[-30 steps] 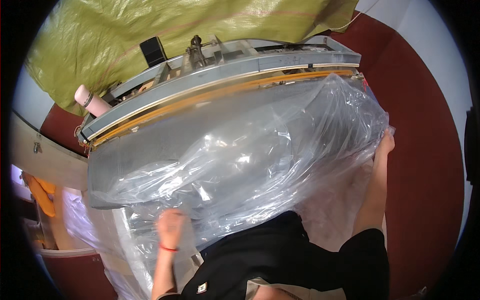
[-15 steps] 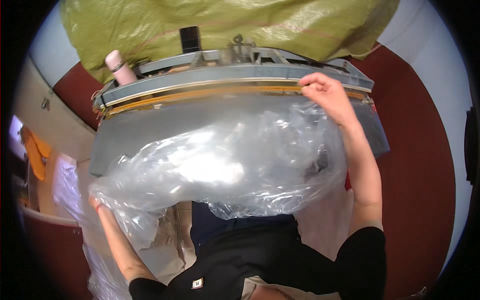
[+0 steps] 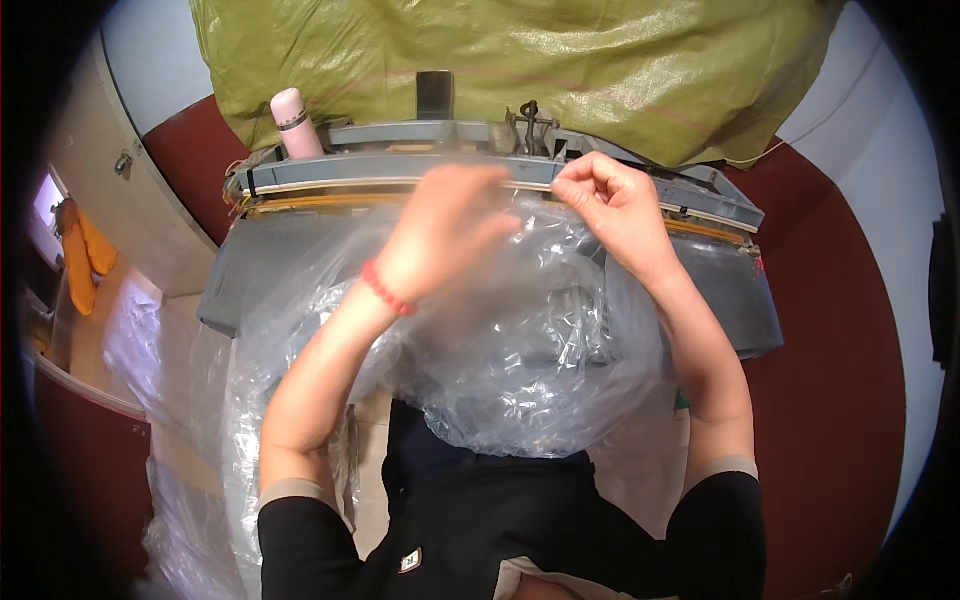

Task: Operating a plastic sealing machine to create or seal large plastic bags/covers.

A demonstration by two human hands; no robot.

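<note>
Two bare hands are up at the top edge of a big, crinkly, see-through plastic bag. The left hand has a red bead band on its wrist. It is blurry, so I cannot tell if its fingers are pinching the bag or just lying on it. The right hand is curled tight, and its fingers pinch the top edge of the bag. The two hands are close together, almost touching.

That top edge sits right at the long grey metal bar of a grey machine. The rest of the bag hangs down from the fingers, puffed out and shiny, in front of the person's black top.

One pink bottle with a silver ring stands on the machine, to the left of the hands. Behind it lies a large green woven sack. An orange cloth hangs far off to the left.
</note>
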